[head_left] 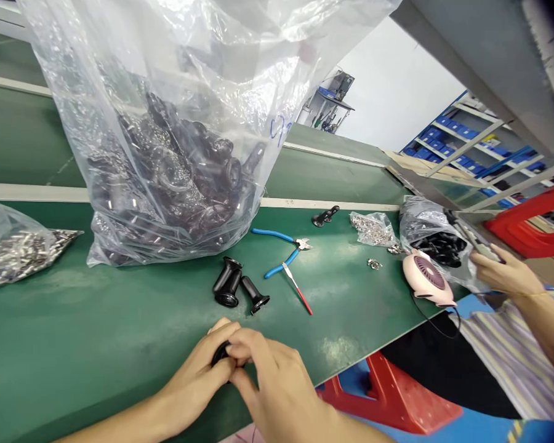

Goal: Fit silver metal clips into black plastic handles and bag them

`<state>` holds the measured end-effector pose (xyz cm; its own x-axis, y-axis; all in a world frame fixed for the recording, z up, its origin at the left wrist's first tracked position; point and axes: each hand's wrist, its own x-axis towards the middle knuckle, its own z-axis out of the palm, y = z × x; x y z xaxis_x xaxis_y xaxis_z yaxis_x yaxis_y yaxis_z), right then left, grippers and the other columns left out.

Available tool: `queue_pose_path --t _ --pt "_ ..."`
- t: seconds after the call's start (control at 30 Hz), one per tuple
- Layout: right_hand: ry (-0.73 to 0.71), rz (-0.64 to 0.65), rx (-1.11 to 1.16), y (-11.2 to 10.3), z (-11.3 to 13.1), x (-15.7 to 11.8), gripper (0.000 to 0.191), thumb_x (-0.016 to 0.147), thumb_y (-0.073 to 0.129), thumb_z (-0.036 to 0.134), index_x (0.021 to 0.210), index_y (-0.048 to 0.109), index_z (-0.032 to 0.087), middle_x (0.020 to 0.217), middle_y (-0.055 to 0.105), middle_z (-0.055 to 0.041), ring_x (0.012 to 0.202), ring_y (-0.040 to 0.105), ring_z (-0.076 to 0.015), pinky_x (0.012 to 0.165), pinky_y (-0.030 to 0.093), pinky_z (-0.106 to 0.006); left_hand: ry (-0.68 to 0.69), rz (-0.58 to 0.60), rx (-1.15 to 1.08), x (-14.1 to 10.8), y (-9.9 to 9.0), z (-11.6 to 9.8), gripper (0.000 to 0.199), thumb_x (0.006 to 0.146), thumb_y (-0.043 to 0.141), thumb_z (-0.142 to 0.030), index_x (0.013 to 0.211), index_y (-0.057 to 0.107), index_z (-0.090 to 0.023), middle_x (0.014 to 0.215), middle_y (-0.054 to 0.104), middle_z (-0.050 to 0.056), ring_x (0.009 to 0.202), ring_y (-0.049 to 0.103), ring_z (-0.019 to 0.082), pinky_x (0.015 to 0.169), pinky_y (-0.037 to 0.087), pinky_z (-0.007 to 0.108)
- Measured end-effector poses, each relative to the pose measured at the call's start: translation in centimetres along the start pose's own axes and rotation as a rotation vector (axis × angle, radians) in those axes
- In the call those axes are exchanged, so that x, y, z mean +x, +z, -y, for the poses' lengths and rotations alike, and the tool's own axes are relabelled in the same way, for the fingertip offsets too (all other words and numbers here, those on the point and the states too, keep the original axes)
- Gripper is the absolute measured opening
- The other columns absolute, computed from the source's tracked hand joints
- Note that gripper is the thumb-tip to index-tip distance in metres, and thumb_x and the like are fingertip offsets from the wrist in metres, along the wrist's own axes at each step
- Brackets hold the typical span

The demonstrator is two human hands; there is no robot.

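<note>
Near the table's front edge, my left hand [196, 372] is closed around a black plastic part [220, 353], mostly hidden by fingers. Against its end, the thumb and fingers of my right hand [277, 375] are pinched together; whether they also hold something small is hidden. Just beyond lie black flanged plastic sleeves [228, 283], with another sleeve [255, 294] beside them. To their right are blue-handled cutting pliers [300, 243], spread open, and a slim tool with a red handle [300, 295], its pale tip by the pliers' lower handle.
A large clear bag [175, 184] of dark parts stands behind the sleeves. A bag of metal pins [23, 252] lies left. Rightward are a small bag of metal bits [373, 229], a pink fan [427, 277] and a co-worker's hand [508, 271] holding a tool. A red stool [397, 394] stands below.
</note>
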<state>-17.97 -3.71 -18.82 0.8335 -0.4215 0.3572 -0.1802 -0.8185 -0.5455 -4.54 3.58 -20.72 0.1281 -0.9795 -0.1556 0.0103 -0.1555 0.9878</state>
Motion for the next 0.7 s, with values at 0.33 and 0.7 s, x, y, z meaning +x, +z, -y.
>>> queue_pose_path --t 0.33,0.7 --pt "-0.057 0.114 -0.025 -0.8 -0.1 1.4 0.025 0.085 0.053 0.011 0.108 0.047 0.019 0.090 0.066 -0.0042 0.079 0.053 -0.0180 0.069 0.049 -0.029 -0.162 -0.021 0.025 0.3 -0.9 0.8 0.027 0.081 0.038 -0.024 0.099 0.057 -0.019 0.104 0.060 0.005 0.106 0.050 0.024 0.096 0.039 0.036" --pt "-0.033 0.193 0.014 -1.4 -0.3 1.8 0.033 0.085 0.053 0.011 0.116 0.045 0.018 0.095 0.065 -0.0035 0.088 0.049 -0.0180 0.079 0.046 -0.030 -0.125 0.002 0.026 0.8 -1.0 -0.6 0.038 0.071 0.039 -0.016 0.102 0.061 -0.018 0.106 0.063 0.003 0.104 0.052 0.024 0.097 0.038 0.034"
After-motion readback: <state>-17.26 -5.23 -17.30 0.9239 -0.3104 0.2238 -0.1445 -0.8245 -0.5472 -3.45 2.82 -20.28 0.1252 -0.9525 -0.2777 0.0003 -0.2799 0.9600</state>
